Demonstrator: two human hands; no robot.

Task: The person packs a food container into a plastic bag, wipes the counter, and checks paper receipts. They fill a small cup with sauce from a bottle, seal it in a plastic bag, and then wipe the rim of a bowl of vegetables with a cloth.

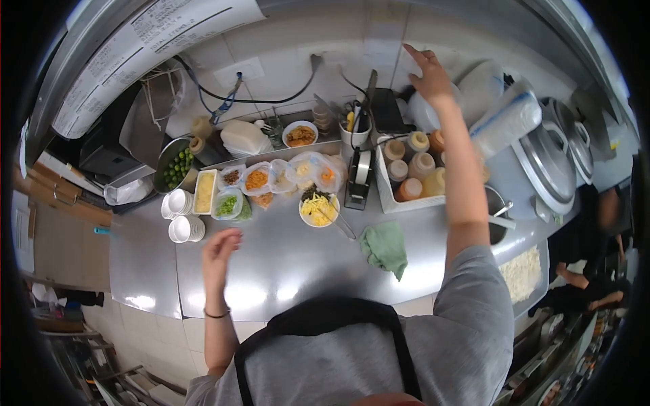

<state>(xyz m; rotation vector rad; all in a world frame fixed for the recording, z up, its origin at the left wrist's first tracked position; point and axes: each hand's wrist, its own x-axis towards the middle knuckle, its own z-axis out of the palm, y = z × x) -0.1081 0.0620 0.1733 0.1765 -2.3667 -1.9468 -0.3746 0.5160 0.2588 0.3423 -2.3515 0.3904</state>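
Note:
My right hand (431, 76) is stretched far out toward the back wall, its fingers apart and nothing in them. Just below it, partly behind my arm, is a pale rounded bowl or bag (423, 110). Over the front of the steel counter hovers my left hand (221, 253), empty, fingers loosely curled with a gap at the thumb. Nearest to it are stacked white cups (186, 229) and a bag of chopped greens (230, 205). Between my arms stands a white bowl of yellow shreds (318, 211) with tongs (346, 226) leaning in it. A green cloth (384, 246) lies crumpled beside it.
A white basket of sauce bottles (414, 204) stands under my right forearm, beside a tape dispenser (359, 177). Metal lids (550, 164) lie at right. Left are a pot of green limes (177, 169) and a yellow-filled tub (204, 192). Another person (583, 277) stands far right.

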